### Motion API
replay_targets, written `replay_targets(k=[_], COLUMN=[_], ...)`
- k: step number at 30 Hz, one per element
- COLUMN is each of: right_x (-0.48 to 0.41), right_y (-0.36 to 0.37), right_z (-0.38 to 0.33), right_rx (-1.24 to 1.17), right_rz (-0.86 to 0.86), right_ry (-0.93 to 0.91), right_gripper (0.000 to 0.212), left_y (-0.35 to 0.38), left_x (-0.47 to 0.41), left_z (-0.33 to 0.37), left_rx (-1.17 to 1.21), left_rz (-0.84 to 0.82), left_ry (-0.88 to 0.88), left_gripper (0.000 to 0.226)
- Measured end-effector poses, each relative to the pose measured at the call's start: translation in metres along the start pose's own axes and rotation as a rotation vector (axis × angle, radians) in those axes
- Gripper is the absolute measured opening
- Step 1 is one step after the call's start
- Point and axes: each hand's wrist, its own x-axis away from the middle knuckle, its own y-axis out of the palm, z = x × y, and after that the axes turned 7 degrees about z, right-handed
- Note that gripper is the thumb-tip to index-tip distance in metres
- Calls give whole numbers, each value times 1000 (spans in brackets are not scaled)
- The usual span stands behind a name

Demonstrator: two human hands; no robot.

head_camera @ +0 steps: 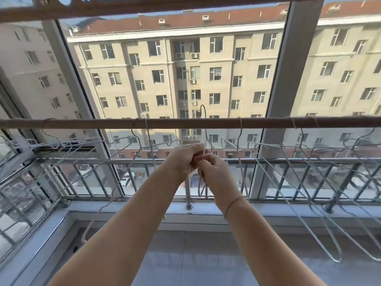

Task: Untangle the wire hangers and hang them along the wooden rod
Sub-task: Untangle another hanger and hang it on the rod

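Two bare forearms [132, 223] reach to one wire hanger [205, 115] in front of the window [292, 58]
Left hand [185, 157] and right hand [214, 172] both pinch its neck with curled fingers, its hook rising just above the wooden rod [185, 123]; other hangers [268, 144] hang along the rod on both sides, over the grey sill [206, 254] and metal railing [274, 161]

The wooden rod [185, 123], running from 9 to 3 o'clock, looks matt brown and slightly rough. The wire hangers [239, 123] are thin metal with a smooth, pale coating. Below, the railing [268, 161] is glossy polished metal. The window frame [284, 79] at 1 o'clock is matt grey, and the sill [206, 254] at 6 o'clock is glossy.
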Motion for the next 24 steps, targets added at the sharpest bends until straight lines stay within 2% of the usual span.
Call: replay_targets(k=[7, 10, 15, 19, 21, 24], right_x=[4, 6, 2, 2, 2, 5], right_y=[-10, -18, -16, -15, -15, -14], right_z=[33, 48, 59, 68, 70, 68], right_rx=[155, 219, 313, 599, 726, 857], right_rz=[-70, -17, 30, -29, -61, -123], right_ry=[71, 108, 60, -68, -109, -47], right_gripper=[18, 14, 27, 44, 44, 35], left_y=[-21, -37, -69, -90, -97, -104], left_x=[-13, -14, -10, -8, -8, -6], left_z=[-25, -47, -68, -70, -71, -72], left_rx=[-52, -152, -388, -564, -615, -639], left_rz=[-67, -57, -50, -53, -71, -102], left_ry=[-111, -126, -27, 99, 144, 181], left_gripper=[10, 14, 16, 15, 20, 25])
